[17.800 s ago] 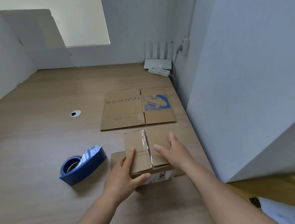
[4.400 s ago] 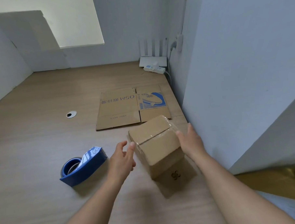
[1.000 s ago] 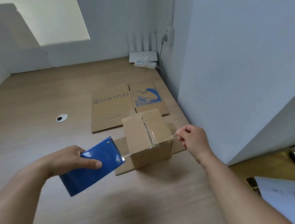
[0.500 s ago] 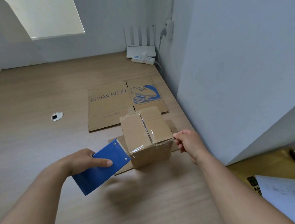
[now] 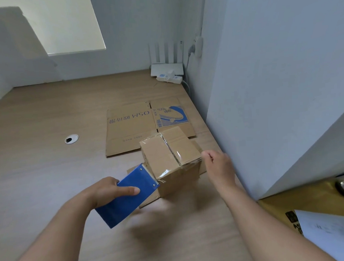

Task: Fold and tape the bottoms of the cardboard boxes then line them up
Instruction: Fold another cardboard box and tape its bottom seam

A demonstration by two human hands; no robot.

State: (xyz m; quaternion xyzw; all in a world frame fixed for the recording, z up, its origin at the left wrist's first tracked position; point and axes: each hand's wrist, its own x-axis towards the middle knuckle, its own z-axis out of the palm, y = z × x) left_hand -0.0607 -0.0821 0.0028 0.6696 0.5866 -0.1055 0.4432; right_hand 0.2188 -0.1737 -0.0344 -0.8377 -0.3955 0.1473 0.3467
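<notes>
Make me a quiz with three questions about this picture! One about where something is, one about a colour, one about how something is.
1. Where is the flat cardboard, compared with the box? A: on top of it. B: behind it, on the table. C: leaning on the wall.
2. What colour is the tape dispenser? A: red. B: green. C: blue.
3. How are the box's top flaps? A: taped shut. B: standing open. C: torn off.
Answers: 1 B, it lies flat beyond the box. 2 C, the left hand grips a blue one. 3 A, shiny tape covers the seam.
</notes>
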